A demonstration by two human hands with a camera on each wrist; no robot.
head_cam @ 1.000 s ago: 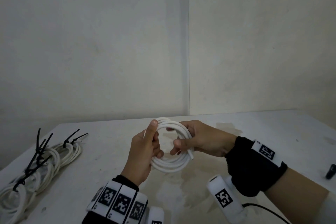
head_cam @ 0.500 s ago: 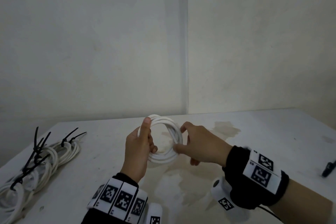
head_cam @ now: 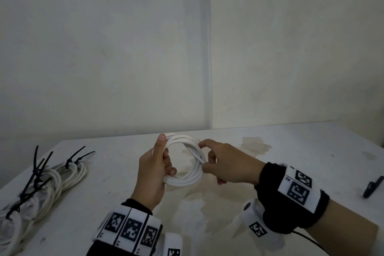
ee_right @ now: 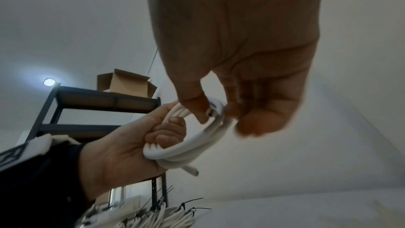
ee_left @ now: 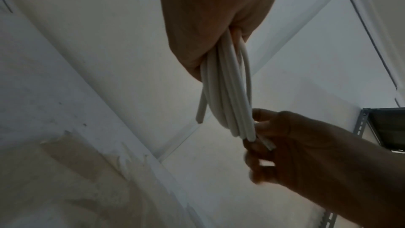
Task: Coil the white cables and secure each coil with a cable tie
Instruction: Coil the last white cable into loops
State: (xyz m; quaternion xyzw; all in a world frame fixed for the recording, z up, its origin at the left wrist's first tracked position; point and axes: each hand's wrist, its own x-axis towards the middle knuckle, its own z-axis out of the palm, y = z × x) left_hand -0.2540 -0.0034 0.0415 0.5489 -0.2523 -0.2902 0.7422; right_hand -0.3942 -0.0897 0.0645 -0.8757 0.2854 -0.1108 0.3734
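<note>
- The worktop is big, white and stained. Everything here is placed from it.
- A dark metal shelf stands beside the worktop, off past its left side. A brown cardboard box sits on its top.
- A pile of tied cables lies on the far left part of the worktop. These white coils have black cable ties sticking up from them.
- The left hand is held up over the middle of the worktop. Its fingers are curled tight around the left side of the white coil, and its thumb points up along it.
- The right hand is over the middle of the worktop too, just right of the left hand. Its thumb and fingers pinch the right side of the coil.
- The white coil is a round loop of many turns, up in the air between both hands, above the middle of the worktop. One loose end pokes out by the left hand.
- A small dark thing lies on the right edge of the worktop. I cannot tell what it is.
</note>
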